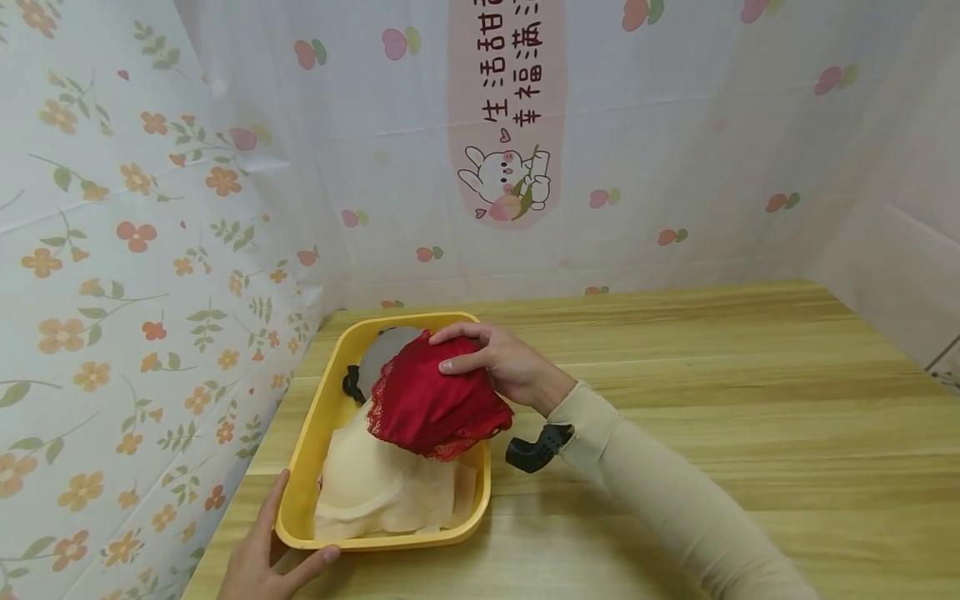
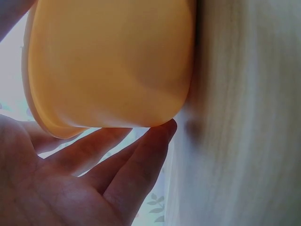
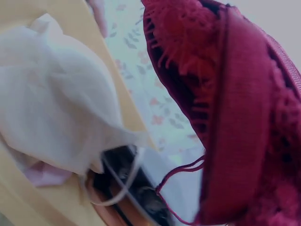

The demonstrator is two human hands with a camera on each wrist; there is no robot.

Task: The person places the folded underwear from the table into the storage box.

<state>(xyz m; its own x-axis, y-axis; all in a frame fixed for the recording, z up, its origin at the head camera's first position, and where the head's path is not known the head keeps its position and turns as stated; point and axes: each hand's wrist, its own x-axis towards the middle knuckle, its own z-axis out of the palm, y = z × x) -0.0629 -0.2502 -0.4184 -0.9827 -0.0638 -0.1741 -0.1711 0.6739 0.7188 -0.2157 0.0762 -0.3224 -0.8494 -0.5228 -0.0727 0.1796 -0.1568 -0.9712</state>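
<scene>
A folded red bra with lace edging [image 1: 435, 400] is held over a yellow basin [image 1: 487, 483] by my right hand [image 1: 517, 367], thumb and fingers pinching its upper right side. In the right wrist view, the bra's band [image 3: 237, 113] and a thin red loop hang in front of the camera. Inside the basin lie a cream bra [image 1: 363, 479] and, farther back, a grey bra [image 1: 386, 350], partly covered. My left hand [image 1: 262, 558] touches the basin's near left corner; its fairly straight fingers rest against the outer wall [image 2: 113, 70].
The basin stands on a wood-grain table [image 1: 675, 358], close to a flowered curtain [image 1: 135, 292] on the left. A printed cloth [image 1: 637, 167] hangs behind. Something black [image 1: 352, 383] lies along the basin's left side, and a black device [image 1: 536, 448] sits at my right wrist.
</scene>
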